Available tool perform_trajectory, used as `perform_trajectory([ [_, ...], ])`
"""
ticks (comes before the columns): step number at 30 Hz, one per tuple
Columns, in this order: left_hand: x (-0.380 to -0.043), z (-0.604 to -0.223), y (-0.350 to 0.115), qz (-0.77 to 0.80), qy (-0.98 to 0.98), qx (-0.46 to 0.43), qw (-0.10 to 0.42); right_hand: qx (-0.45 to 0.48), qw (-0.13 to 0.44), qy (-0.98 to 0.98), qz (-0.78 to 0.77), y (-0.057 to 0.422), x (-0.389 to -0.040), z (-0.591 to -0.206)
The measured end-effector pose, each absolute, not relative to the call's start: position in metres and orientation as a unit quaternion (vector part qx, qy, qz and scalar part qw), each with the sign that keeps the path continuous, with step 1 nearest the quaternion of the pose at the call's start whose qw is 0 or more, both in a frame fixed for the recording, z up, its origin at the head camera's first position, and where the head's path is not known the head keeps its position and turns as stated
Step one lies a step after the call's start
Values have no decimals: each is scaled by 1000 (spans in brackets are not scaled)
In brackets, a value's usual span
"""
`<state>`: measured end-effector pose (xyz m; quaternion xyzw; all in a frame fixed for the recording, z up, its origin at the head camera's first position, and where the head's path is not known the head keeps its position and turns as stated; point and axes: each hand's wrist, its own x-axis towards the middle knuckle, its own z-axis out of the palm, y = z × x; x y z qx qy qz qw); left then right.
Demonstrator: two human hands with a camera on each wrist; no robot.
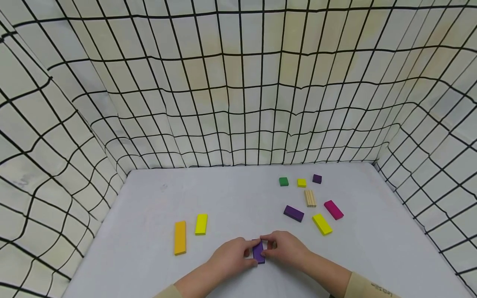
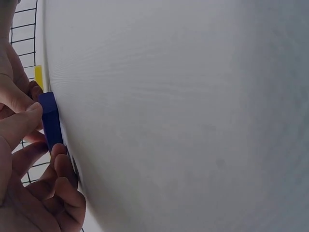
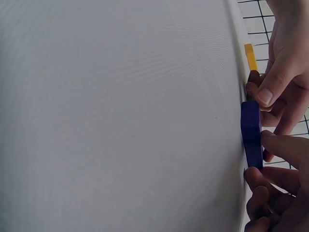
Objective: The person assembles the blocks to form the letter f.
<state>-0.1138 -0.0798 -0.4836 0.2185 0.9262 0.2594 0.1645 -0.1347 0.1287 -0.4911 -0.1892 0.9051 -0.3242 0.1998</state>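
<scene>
In the head view, the left hand (image 1: 231,256) grasps the purple block (image 1: 258,253) with its thumb at the near end and a finger at the far end, low on the white bench (image 1: 130,256). The right hand (image 1: 287,248) pinches the same block at its right side. The step in hand seems to be placing or turning this block; the next move probably calls for a light, even release, so it does not tip. No container shows; the orange block (image 1: 180,238), the green cube (image 1: 283,181) and the magenta block (image 1: 333,210) lie directly on the bench.

In the left wrist view, both grips meet around the block, at the picture's edge.

In the right wrist view, the right thumb (image 3: 273,141) presses the block's side, and the left thumb touches near its other end.
</scene>
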Motion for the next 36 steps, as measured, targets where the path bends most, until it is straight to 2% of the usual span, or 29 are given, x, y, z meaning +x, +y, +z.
perform_trajectory([
  [25,-116,-490,-87,286,919,190,193,-201,184,905,-327,137,-135,-490],
  [36,-116,-491,-84,277,920,179,210,-143,144,917,-344,170,-149,-486],
])
